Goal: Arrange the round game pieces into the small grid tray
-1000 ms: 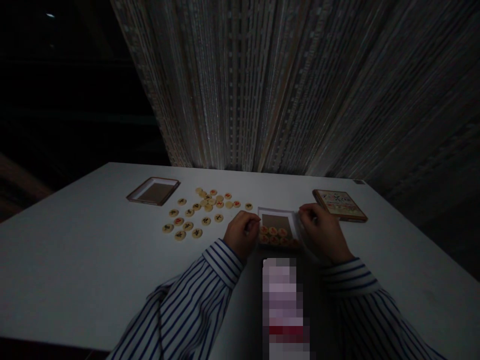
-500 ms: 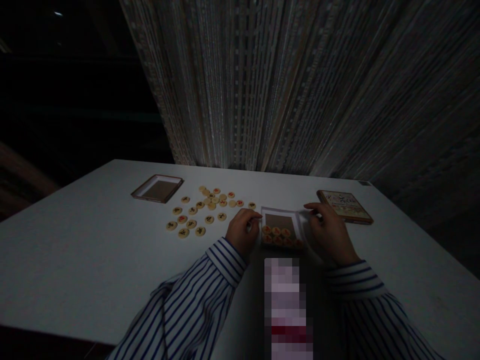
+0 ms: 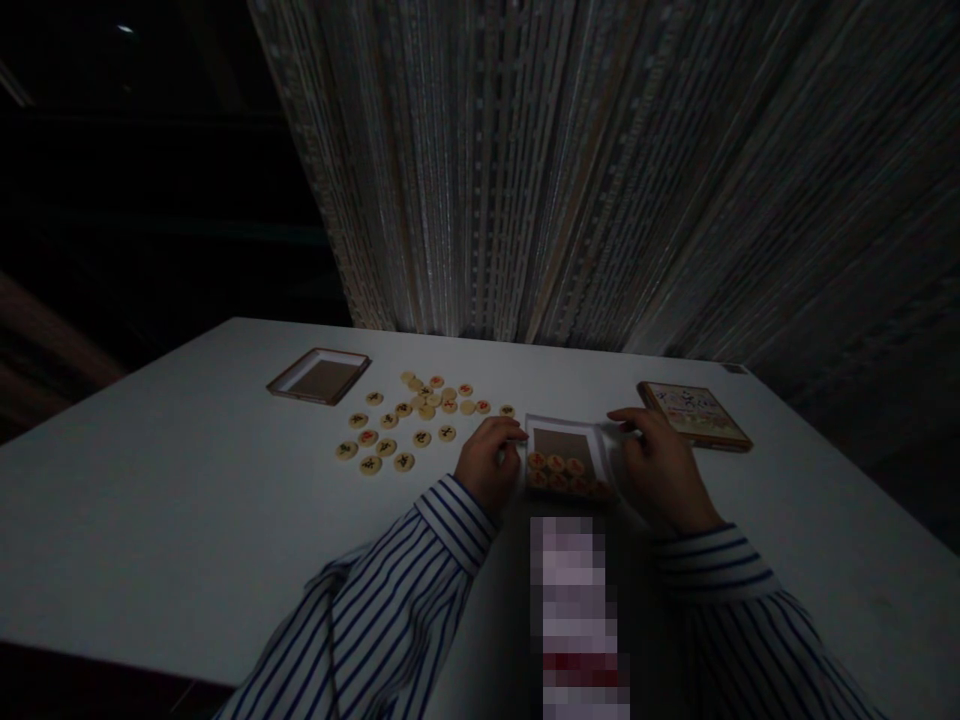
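A small white-rimmed box tray [image 3: 564,427] lies on the white table [image 3: 187,520] in front of me. Several round wooden game discs with red marks [image 3: 556,466] fill its near end. My left hand [image 3: 489,462] curls against the tray's left side, fingertips on the far-left corner. My right hand [image 3: 658,468] rests along the tray's right side, fingers bent over its rim. Both wrists wear blue-striped white sleeves. To the left, several loose discs [image 3: 420,420] with black or red marks are scattered on the table.
A second shallow brown box half [image 3: 320,376] sits at the far left. A flat printed box lid [image 3: 694,414] lies at the far right. A striped curtain [image 3: 600,170] hangs behind the table. The room is dim.
Both hands stay on the tray's sides. My right fingers have stretched further along its far-right edge. The view has shifted slightly.
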Available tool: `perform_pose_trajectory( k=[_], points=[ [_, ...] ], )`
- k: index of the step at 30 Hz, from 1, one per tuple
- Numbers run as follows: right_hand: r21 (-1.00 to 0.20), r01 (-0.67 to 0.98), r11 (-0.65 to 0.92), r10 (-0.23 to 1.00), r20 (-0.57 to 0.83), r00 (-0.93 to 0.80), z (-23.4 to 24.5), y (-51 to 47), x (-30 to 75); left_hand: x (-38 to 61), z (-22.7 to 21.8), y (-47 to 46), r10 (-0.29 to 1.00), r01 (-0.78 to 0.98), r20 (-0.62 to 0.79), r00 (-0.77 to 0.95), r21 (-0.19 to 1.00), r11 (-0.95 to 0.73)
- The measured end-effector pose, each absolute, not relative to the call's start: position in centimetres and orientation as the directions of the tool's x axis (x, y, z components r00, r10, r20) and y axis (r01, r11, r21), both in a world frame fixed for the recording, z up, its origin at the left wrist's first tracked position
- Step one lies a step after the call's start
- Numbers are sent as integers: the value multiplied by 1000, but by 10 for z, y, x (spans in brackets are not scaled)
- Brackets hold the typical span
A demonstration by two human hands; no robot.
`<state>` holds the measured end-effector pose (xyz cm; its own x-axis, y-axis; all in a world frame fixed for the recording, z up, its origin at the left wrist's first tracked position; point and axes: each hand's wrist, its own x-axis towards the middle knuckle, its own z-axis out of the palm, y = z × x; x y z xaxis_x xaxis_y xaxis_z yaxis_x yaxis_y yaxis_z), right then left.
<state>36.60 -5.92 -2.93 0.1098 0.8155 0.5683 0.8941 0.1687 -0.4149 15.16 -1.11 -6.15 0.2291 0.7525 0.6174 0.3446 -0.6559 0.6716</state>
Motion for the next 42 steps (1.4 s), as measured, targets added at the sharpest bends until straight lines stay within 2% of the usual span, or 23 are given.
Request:
perform_pose_trajectory(
  k=[4, 12, 30, 38, 42],
  points=[
    [-435, 886, 161, 821, 557, 125, -29, -59, 365, 154, -60, -13, 760, 328, 605, 238, 686, -649],
    [-456, 876, 157, 827, 545, 135, -28, -59, 363, 154, -57, -18, 839, 363, 469, 275, 758, -542],
    [-431, 881, 196, 835, 545, 81, -28, -59, 361, 154, -51, -24, 827, 337, 481, 292, 758, -559],
    [-462, 866, 191, 846, 525, 94, -28, -58, 363, 147, -31, -23, 908, 204, 392, 146, 886, -415],
    [-471, 862, 186, 850, 518, 100, -28, -58, 363, 134, -15, -16, 922, 129, 377, 89, 914, -386]
  ],
)
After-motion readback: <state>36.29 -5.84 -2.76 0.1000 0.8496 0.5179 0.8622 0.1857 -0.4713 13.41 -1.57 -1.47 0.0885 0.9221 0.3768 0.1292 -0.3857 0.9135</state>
